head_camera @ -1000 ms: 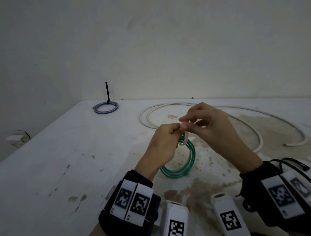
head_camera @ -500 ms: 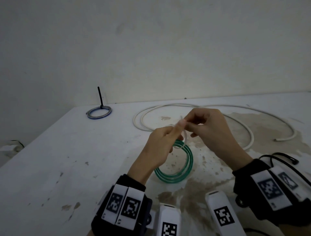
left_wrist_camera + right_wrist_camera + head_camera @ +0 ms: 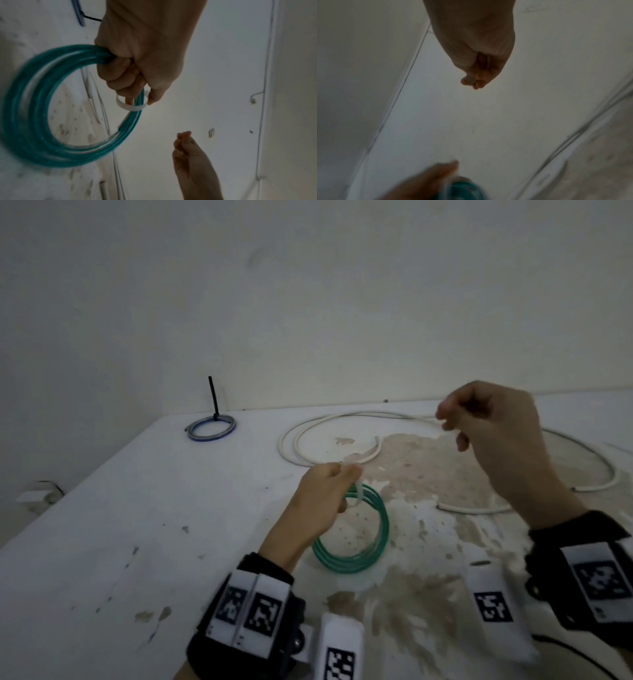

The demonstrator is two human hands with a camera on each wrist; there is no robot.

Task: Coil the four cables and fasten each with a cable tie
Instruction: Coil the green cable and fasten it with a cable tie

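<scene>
The left hand (image 3: 137,56) is gripping the green coil (image 3: 34,115) in its fist, holding it just above the worktop (image 3: 137,525) so the white tie (image 3: 132,106) can loop round the strands; the tie is sitting just beyond the grip, by the thumb. The right hand (image 3: 493,433) is hovering well apart, up and to the right, fingertips pinched together, probably drawing the tie's tail, though blur is hiding it.
</scene>
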